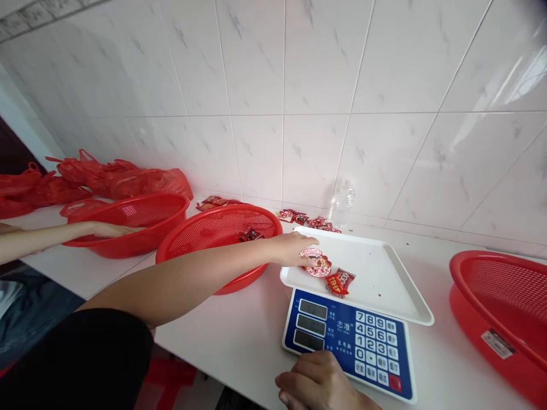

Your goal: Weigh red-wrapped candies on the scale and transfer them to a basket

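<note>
My left hand (294, 249) reaches across to the white tray (384, 285) on top of the blue scale (350, 339). Its fingers pinch a round red-and-white candy packet (317, 263) lying on the tray. Beside it lie two red wrapped candies (339, 282). My right hand (318, 382) rests curled in a loose fist at the scale's front edge, just below the displays and keypad, with nothing visible in it.
Under my left arm stands a red mesh basket (200, 239) with a few candies inside. Further left, another person's hand (106, 229) reaches into a second red basket (145, 219). Red plastic bags (119, 179) lie behind. A third red basket (499, 307) stands at the right. Loose candies (307, 219) and a clear bottle (344, 205) line the tiled wall.
</note>
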Available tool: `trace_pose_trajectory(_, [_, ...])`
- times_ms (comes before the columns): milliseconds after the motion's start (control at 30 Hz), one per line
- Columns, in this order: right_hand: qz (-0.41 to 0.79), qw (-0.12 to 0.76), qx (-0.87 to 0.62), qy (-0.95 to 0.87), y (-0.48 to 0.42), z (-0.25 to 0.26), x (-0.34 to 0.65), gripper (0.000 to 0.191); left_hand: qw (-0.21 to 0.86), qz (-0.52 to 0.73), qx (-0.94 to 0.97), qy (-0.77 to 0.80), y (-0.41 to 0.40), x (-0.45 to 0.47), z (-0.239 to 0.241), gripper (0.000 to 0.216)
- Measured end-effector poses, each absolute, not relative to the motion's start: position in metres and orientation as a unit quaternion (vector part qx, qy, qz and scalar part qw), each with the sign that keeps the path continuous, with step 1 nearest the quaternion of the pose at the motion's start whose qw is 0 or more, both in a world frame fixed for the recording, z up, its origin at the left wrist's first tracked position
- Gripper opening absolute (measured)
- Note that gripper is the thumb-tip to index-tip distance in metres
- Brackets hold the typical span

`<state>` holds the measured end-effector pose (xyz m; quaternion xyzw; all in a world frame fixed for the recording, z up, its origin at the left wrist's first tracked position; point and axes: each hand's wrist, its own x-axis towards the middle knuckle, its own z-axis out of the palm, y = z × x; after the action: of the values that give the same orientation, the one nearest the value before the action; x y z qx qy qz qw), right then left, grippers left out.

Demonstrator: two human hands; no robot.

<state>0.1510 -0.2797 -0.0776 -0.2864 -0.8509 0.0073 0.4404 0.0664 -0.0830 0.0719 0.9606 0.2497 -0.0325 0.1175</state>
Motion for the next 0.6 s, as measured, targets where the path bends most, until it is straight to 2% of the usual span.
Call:
trace_pose_trajectory(133, [0.006, 0.437, -0.307, -0.845, -0.283, -0.072, 0.153, 0.016, 0.134, -0.040, 0.957, 0.253, -0.086, 0.089, 0.055, 0.056])
trace_pose_trajectory(267, [0.009, 0.439, -0.321, -0.839, -0.284, -0.069, 0.155, 0.018, 0.213, 0.081, 0.944, 0.239, -0.084, 0.088, 0.069, 0.036])
trace_pose_trajectory(367, [0.000, 0.447, -0.302, -0.842, -0.281, -0.068, 0.154, 0.020, 0.253, 0.171, 0.915, 0.263, -0.070, 0.060, 0.096, 0.032])
trace_pose_trajectory(500, [-0.022, 0.475, -0.294, -0.829, -0.278, -0.071, 0.150, 0.024, 0.205, 0.239, 0.881, 0.354, -0.039, -0.002, 0.112, 0.039])
trace_pose_trajectory(600, [-0.010, 0.473, -0.299, -0.829, -0.279, -0.079, 0.148, 0.025, 0.168, 0.196, 0.835, 0.486, -0.023, -0.050, 0.096, 0.047])
